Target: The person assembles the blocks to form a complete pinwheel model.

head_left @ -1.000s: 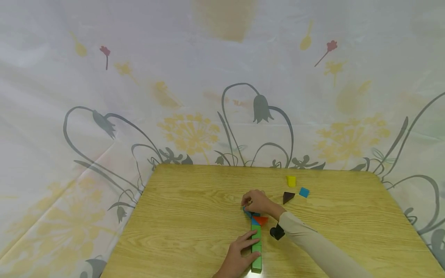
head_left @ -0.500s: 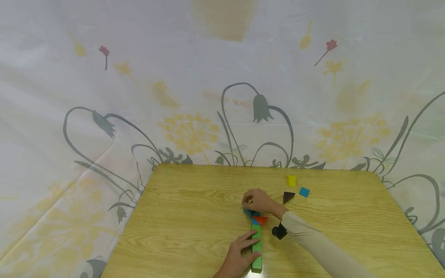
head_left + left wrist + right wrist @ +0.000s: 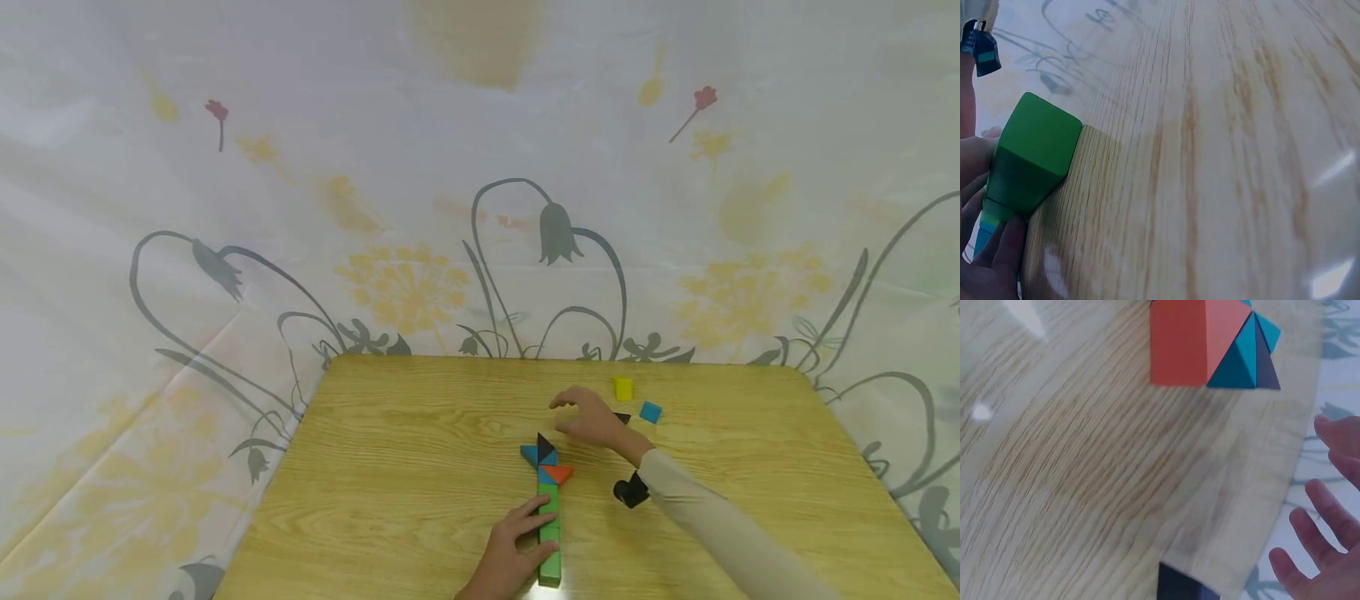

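Toward far edge [image 3: 480,361], green blocks [image 3: 551,533] lengthwise

the wood-grained desk [image 3: 405,442] is gleaming, the green block [image 3: 1038,134] is looking smooth, the cloth sleeve [image 3: 716,523] is looking matt.

A flowered backdrop [image 3: 375,108] (pale, creased) borders the wood-grained table [image 3: 390,500].

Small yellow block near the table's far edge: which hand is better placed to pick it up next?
Likely the right hand, holding nothing and near the small yellow block; the left hand is farther away, touching the green block row.
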Demonstrator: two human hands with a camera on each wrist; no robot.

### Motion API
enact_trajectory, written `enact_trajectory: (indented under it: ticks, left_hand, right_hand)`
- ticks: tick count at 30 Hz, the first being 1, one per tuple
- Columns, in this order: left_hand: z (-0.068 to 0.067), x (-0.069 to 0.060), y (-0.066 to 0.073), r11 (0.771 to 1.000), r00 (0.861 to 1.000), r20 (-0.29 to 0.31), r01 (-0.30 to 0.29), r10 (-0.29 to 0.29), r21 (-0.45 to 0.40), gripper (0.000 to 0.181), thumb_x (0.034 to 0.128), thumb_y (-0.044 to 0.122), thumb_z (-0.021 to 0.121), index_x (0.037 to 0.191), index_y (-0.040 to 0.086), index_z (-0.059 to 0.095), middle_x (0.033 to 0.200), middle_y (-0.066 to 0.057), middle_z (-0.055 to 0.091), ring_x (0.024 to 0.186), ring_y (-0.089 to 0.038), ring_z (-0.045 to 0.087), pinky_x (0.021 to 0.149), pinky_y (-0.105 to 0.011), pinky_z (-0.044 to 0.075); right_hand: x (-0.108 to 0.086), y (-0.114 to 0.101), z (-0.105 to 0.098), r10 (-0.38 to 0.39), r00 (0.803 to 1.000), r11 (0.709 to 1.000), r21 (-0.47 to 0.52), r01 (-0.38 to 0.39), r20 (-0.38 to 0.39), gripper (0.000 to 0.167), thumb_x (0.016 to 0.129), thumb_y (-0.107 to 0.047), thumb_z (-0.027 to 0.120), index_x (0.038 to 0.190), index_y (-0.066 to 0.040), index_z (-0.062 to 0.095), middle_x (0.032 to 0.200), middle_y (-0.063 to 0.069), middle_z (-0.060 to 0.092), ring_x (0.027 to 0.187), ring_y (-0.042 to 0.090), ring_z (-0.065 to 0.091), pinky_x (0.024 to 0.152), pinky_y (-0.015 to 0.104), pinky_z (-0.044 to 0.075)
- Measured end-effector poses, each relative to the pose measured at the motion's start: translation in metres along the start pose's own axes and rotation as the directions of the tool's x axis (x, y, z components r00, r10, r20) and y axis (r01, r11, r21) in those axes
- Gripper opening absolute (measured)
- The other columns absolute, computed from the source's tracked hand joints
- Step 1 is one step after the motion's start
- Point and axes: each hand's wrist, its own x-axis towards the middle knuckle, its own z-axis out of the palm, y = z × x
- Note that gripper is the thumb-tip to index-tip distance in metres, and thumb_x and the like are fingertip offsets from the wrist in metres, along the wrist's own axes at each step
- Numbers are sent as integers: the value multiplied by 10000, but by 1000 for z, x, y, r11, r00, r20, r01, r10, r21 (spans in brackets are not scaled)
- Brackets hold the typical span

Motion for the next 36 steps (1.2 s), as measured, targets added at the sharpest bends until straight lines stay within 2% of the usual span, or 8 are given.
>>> enact_trajectory:
  ticks: [5,9,16,21,29,36]
  left_hand:
    - [0,0,-1,1000,1000,-4,8,-8,2,442,903,332,640,1268,84,607,1433,7,440,1307,-307,380,1009,-254,374]
    - [-1,-1,-1,999,1000,-14,-11,11,30,438,899,327,646,1260,82,614,1426,4,451,1300,-298,397,1014,-277,382]
    - [-1,0,0,999,1000,-14,-20,21,36,427,903,308,646,1262,79,613,1424,-13,453,1303,-286,398,1022,-290,380]
    - [0,0,0,999,1000,-8,-22,22,36,435,905,314,641,1264,70,608,1427,-17,450,1300,-309,395,1018,-277,376]
    - [1,0,-1,999,999,-4,-38,38,29,430,911,306,632,1268,68,604,1427,-34,450,1294,-318,397,1003,-251,376]
    - [1,0,-3,999,999,-5,-39,39,25,425,908,295,637,1266,69,606,1425,-40,454,1295,-304,395,1003,-246,374]
  right_hand:
    - [-10,13,-12,25,998,999,-19,-26,-55,274,816,-50,718,1074,24,659,1073,156,605,1001,398,544,824,533,464]
    - [-20,25,-21,41,995,999,14,-39,-96,280,814,-28,702,1077,53,649,1088,195,597,1008,420,540,800,543,478]
    - [-38,43,-27,81,985,997,-4,-83,-149,308,816,-34,717,1098,63,639,1090,208,605,1039,422,524,867,589,424]
    - [-47,52,-27,109,982,993,-28,-114,-157,344,782,-37,752,1095,63,648,1056,197,609,987,402,539,828,565,452]
    - [-55,58,-25,103,976,991,-66,-118,-193,357,746,1,770,1079,64,658,1011,188,603,901,347,561,766,517,485]
    - [-61,54,-24,136,976,990,-5,-139,-169,349,754,47,739,1090,72,647,1057,224,548,825,317,570,668,422,515]
